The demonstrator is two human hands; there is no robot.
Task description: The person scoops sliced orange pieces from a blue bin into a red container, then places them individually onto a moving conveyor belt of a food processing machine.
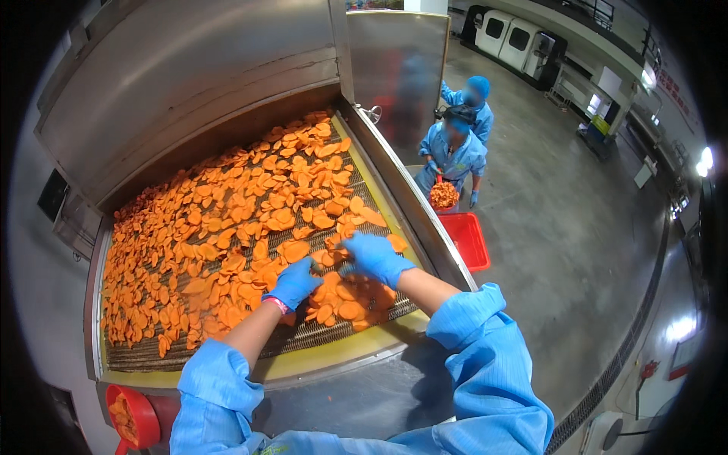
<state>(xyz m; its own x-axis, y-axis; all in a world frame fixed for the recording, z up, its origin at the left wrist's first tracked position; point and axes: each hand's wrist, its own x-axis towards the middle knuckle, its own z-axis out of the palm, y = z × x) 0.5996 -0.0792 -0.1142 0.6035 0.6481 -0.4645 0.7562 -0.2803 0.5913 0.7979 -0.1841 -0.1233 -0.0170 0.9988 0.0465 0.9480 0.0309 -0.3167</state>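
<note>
Orange slices, seemingly carrot (pixel 296 250), lie thickly over a metal mesh belt (pixel 153 358) with yellow side strips. My left hand (pixel 293 284), in a blue glove, is low over the slices near the belt's front edge, its fingertips curled towards the other hand. Close to the right side of the belt is my right hand (pixel 374 259), also gloved in blue and blurred by motion. Its fingers point left among the slices. Whether either hand pinches a slice is hidden by the fingers and blur. A denser heap of slices (pixel 347 301) lies just below both hands.
Steel walls (pixel 216 74) enclose the belt's back and side. A red scoop (pixel 142 424) holding orange pieces sits at the lower left. Beyond the right rail (pixel 418 202), two people in blue stand; one holds a filled red scoop (pixel 443 195) above a red crate (pixel 469 242).
</note>
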